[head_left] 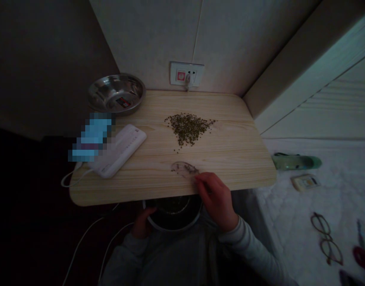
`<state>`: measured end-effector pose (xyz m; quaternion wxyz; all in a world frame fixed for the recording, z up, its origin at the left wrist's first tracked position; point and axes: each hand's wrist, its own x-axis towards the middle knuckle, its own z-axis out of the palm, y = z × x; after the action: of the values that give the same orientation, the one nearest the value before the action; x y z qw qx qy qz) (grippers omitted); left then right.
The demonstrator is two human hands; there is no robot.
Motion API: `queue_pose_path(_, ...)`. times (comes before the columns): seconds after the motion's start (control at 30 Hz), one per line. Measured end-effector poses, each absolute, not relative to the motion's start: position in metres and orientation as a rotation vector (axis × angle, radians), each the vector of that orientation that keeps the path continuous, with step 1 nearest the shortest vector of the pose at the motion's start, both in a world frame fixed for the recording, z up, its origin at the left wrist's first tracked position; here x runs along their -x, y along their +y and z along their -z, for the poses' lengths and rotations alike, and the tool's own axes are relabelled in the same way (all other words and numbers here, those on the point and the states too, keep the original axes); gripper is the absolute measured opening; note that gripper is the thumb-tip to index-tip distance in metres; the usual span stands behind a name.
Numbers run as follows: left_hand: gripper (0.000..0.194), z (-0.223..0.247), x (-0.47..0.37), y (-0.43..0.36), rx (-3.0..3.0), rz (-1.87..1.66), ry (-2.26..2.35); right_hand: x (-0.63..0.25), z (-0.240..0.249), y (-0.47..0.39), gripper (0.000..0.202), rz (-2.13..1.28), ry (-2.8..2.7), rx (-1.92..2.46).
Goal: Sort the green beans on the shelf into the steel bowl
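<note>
A pile of small green-brown beans [189, 127] lies in the middle of the light wooden table [236, 155]. My right hand [216, 198] rests at the table's front edge, fingertips on a clear plastic scoop [184, 169] holding a few beans. Below the edge, my left hand [142, 223] grips the rim of a dark bowl [174, 212] held against my lap; its contents are hard to make out in the dim light.
An empty steel bowl [117, 93] stands at the table's back left. A white power bank [120, 150] with a cable and a blurred phone [91, 137] lie at the left. A wall socket [186, 74] is behind. Glasses [327, 238] and small items lie on the white bed at right.
</note>
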<state>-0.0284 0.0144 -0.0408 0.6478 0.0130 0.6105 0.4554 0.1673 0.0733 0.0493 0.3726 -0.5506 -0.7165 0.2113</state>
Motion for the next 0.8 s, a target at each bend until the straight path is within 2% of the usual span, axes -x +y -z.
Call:
queue_pose_path(0.3, 0.023, 0.038, 0.028, 0.013, -0.159, -1.110, 1.444, -0.169, -0.050, 0.072, 0.017, -0.572, -1.841, 1.405)
queue_pose_path(0.5, 0.017, 0.043, 0.028, 0.005, -0.274, -1.140, 1.481, -0.170, -0.050, 0.072, 0.016, -0.587, -1.837, 1.407)
queue_pose_path(0.67, 0.030, 0.048, 0.032, 0.006, -0.342, -1.138, 1.501, -0.169, -0.050, 0.073, 0.016, -0.562, -1.838, 1.414)
queue_pose_path(0.8, 0.018, 0.046, 0.035, 0.011, -0.164, -1.058, 1.414, -0.168, -0.050, 0.072, 0.014, -0.551, -1.822, 1.428)
